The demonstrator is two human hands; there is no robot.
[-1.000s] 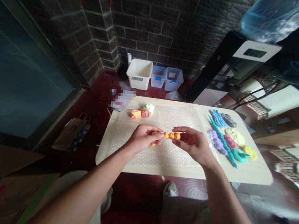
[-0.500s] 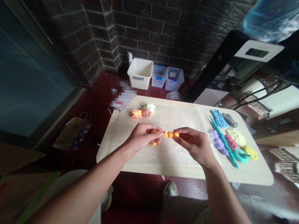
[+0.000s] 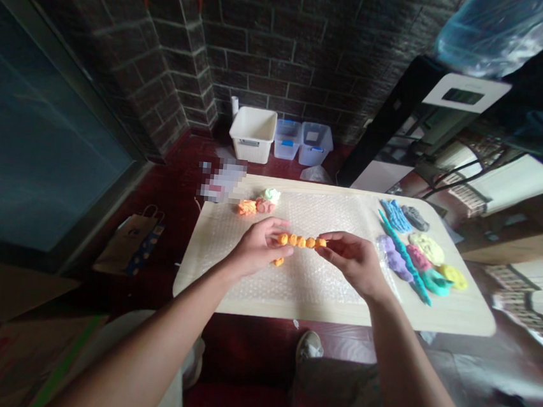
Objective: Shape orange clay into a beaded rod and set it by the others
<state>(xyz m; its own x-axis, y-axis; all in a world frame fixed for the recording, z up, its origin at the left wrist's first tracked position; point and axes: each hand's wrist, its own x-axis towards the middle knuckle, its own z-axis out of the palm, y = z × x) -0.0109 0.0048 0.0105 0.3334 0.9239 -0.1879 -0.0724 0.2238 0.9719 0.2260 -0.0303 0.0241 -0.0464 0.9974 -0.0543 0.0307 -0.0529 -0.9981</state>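
Observation:
A row of several small orange clay balls, joined end to end, is held level above the bubble wrap. My right hand pinches its right end between thumb and fingers. Around the left end, my left hand has its thumb and fingers spread apart; whether they touch the end ball I cannot tell. What joins the balls is hidden. Just below the left thumb is a small loose orange clay piece.
Bubble wrap covers the middle of the pale table. Orange, reddish and pale green clay lumps lie back left. Several coloured lumps and a long teal clay roll lie right. Beyond stand a white bin and clear boxes.
My left thumb and fingers have parted from the left end of the orange row, so more balls show. My right hand keeps its pinch nearly in place.

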